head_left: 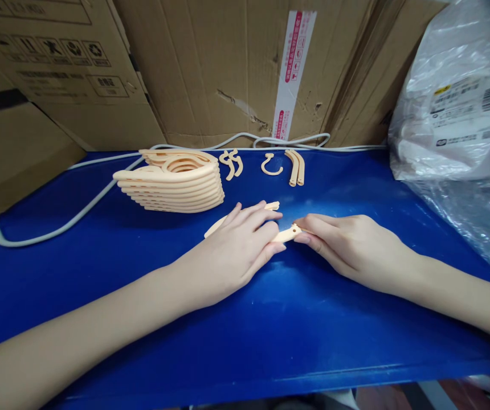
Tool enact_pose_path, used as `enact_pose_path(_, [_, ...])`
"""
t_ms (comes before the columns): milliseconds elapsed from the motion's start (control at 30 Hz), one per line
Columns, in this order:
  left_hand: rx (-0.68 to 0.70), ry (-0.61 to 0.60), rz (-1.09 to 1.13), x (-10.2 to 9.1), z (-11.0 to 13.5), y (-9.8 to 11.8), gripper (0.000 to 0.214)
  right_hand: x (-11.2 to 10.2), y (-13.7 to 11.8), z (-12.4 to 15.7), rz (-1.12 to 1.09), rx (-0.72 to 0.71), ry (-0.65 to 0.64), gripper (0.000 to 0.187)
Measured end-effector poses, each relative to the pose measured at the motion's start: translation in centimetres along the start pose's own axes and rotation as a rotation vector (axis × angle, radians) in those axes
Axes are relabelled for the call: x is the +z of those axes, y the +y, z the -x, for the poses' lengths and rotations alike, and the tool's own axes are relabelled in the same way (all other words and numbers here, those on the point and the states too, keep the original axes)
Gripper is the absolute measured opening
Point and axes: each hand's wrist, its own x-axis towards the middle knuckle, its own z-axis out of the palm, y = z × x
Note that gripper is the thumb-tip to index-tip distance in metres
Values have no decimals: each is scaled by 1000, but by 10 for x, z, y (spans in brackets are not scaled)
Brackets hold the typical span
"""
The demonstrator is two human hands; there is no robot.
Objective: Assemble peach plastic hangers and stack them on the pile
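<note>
A cream plastic hanger piece (288, 234) lies low over the blue table, mostly covered by my left hand (239, 250). That hand grips it from above, thumb along the near side; the piece's ends stick out past the fingers. My right hand (356, 245) is closed in a pinch at the right end, beside a small hole. Whether a separate small part sits between those fingertips is hidden. Beyond my hands are a stack of matching hanger pieces (176, 191), a hook (273, 168), two curved arms (295, 168) and small wavy parts (231, 164).
Cardboard boxes (211, 68) wall off the back and left of the blue table (236, 353). A white cable (69, 225) loops along the left and rear edge. Clear plastic packaging (450, 125) with a label bulges over the right side.
</note>
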Motion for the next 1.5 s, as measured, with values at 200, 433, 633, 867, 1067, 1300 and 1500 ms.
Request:
enact_pose_path(200, [-9, -14, -3, -1, 0, -1, 38, 2, 1, 0, 206, -124, 79, 34])
enact_pose_path(433, [-37, -20, 38, -2, 1, 0, 41, 3, 1, -2, 395, -228, 203, 24])
enact_pose_path(633, [-34, -26, 61, -2, 2, -1, 36, 0, -1, -3, 328, -218, 207, 26])
enact_pose_path(867, [1, -31, 33, -2, 3, -1, 35, -1, -1, -3, 256, -212, 174, 24])
enact_pose_path(1067, [25, -39, 14, -1, 2, -2, 35, -2, -1, -4, 211, -223, 208, 26])
enact_pose_path(1300, [32, -26, -7, -1, 1, -4, 34, 0, 1, -4, 166, -207, 175, 28])
enact_pose_path(1500, [56, -13, 42, -2, 2, -5, 31, 1, 2, -3, 124, -204, 142, 27])
